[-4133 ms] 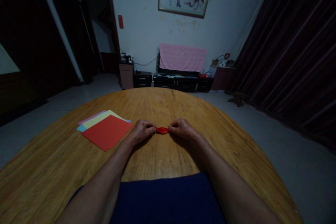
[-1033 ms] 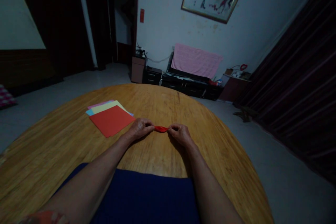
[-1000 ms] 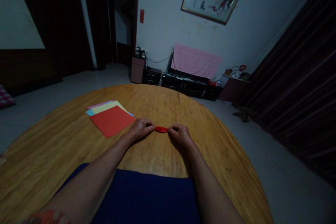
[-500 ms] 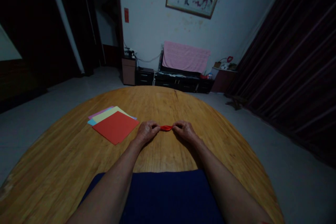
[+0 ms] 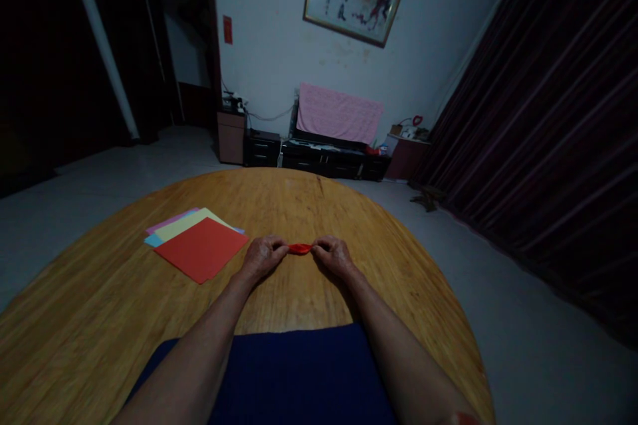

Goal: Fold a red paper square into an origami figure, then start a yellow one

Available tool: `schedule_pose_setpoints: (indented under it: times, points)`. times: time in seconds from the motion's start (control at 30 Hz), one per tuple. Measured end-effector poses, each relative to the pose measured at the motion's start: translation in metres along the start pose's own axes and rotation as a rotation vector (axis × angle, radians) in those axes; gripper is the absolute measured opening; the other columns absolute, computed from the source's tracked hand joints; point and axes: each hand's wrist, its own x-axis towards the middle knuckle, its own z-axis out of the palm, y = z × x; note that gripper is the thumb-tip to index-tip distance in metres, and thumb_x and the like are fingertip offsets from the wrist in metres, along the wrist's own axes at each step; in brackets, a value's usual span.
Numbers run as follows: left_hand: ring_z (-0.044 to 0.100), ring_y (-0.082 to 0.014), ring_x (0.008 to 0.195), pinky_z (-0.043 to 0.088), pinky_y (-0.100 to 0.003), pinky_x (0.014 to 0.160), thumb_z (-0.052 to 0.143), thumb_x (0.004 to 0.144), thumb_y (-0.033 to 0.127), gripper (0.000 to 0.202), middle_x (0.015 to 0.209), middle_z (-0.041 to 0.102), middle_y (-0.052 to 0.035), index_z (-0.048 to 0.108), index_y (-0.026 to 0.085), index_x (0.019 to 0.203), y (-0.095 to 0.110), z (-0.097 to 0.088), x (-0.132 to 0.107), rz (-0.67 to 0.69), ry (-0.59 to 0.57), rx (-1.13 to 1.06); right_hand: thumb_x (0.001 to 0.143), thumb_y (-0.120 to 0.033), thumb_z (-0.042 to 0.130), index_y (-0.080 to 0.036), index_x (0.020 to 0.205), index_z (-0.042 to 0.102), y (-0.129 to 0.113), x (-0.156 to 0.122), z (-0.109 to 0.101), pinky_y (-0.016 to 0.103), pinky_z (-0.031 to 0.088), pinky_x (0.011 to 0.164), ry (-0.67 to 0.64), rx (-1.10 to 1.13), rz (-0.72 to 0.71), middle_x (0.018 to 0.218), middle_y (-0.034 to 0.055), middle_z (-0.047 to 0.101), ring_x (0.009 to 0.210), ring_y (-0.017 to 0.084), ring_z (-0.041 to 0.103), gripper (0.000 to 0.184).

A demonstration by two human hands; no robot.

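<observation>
A small, narrow piece of folded red paper (image 5: 300, 249) is stretched between my two hands over the round wooden table (image 5: 299, 299). My left hand (image 5: 264, 256) pinches its left end, thumb and fingers pressed together. The right end is pinched the same way by my right hand (image 5: 333, 255). The fingertips cover both ends of the piece, so only its middle shows. To the left of my left hand lies a fanned stack of coloured sheets, with a red sheet (image 5: 202, 249) on top and a pale yellow sheet (image 5: 185, 222) under it.
Dark blue cloth (image 5: 299, 372) covers the near edge of the table between my forearms. Beyond the table stands a low black cabinet (image 5: 319, 161), with a pink cloth (image 5: 339, 113) draped over something on it. A dark curtain (image 5: 478, 93) hangs at the right.
The whole view has shifted, so table, sheets and hands appear a little further left and lower. Both hands keep their pinch on the folded red paper.
</observation>
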Motion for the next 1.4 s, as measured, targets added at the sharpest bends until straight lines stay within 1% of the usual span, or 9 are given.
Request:
schedule_pose_setpoints:
  times: [0.2,0.43,0.57,0.7,0.8,0.97,1.13,1.33,1.4]
  points:
    - [0.067,-0.0178,0.085,0.049,-0.025,0.075,0.059,0.08,0.032,0.026,0.093,0.074,-0.0049,0.072,0.018,0.097,-0.008,0.001,-0.002,-0.003,0.002,-0.077,0.078,-0.02,0.058,-0.019,0.077,0.074,0.002,0.001,0.004,0.025,0.044,0.071,0.032,0.016,-0.011,0.078,0.0035,0.071,0.075,0.017,0.063,0.016]
    - [0.066,-0.0169,0.087,0.048,-0.025,0.076,0.057,0.083,0.03,0.024,0.094,0.073,-0.0036,0.072,0.019,0.098,-0.009,0.003,-0.004,0.012,0.015,0.02,0.078,-0.024,0.057,-0.019,0.075,0.074,0.007,0.004,0.007,0.024,0.044,0.068,0.039,0.095,0.021,0.075,0.0029,0.07,0.073,0.017,0.063,0.018]
    - [0.065,-0.0177,0.088,0.047,-0.026,0.078,0.056,0.084,0.026,0.022,0.094,0.072,-0.0043,0.072,0.021,0.097,-0.004,0.009,0.004,0.011,0.031,0.185,0.077,-0.024,0.057,-0.019,0.074,0.075,0.017,0.012,0.008,0.024,0.044,0.069,0.074,0.113,0.036,0.074,0.0029,0.07,0.073,0.017,0.063,0.018]
    - [0.063,-0.0191,0.092,0.046,-0.028,0.082,0.055,0.084,0.025,0.021,0.096,0.07,-0.0054,0.073,0.021,0.095,0.006,0.019,0.024,0.028,-0.023,0.34,0.077,-0.023,0.057,-0.02,0.076,0.075,0.034,0.029,0.0,0.023,0.044,0.07,0.082,0.04,0.026,0.076,0.0024,0.071,0.075,0.016,0.063,0.019]
    - [0.063,-0.0194,0.095,0.046,-0.028,0.085,0.053,0.086,0.026,0.021,0.098,0.069,-0.0061,0.072,0.021,0.094,0.015,0.029,0.042,0.019,-0.058,0.384,0.077,-0.022,0.057,-0.02,0.077,0.075,0.051,0.043,-0.011,0.023,0.044,0.07,0.078,-0.072,0.05,0.077,0.0023,0.071,0.074,0.016,0.063,0.018]
    - [0.062,-0.0207,0.099,0.046,-0.029,0.087,0.051,0.087,0.026,0.022,0.102,0.068,-0.0075,0.071,0.021,0.095,0.017,0.049,0.075,0.052,-0.067,0.407,0.078,-0.02,0.058,-0.021,0.076,0.075,0.082,0.068,-0.022,0.022,0.044,0.07,0.115,-0.125,0.066,0.077,0.0019,0.071,0.077,0.017,0.063,0.017]
    - [0.06,-0.0208,0.103,0.045,-0.029,0.091,0.049,0.087,0.026,0.023,0.104,0.067,-0.0064,0.07,0.022,0.096,0.018,0.074,0.11,0.1,-0.051,0.436,0.078,-0.02,0.059,-0.02,0.078,0.075,0.112,0.089,-0.029,0.023,0.044,0.071,0.177,-0.169,0.077,0.08,0.0046,0.072,0.079,0.018,0.063,0.017]
    - [0.058,-0.0228,0.109,0.042,-0.032,0.1,0.049,0.085,0.021,0.024,0.114,0.066,-0.0072,0.072,0.021,0.091,0.034,0.105,0.141,0.211,-0.041,0.393,0.08,-0.021,0.058,-0.017,0.082,0.075,0.141,0.103,-0.038,0.024,0.043,0.075,0.2,-0.193,0.095,0.083,0.0052,0.072,0.08,0.018,0.063,0.017]
    - [0.057,-0.0235,0.112,0.04,-0.034,0.103,0.05,0.084,0.021,0.023,0.116,0.065,-0.0076,0.071,0.02,0.094,0.04,0.113,0.148,0.251,-0.067,0.374,0.081,-0.021,0.057,-0.018,0.083,0.075,0.148,0.107,-0.04,0.024,0.043,0.077,0.205,-0.193,0.1,0.083,0.0043,0.072,0.08,0.017,0.062,0.018]
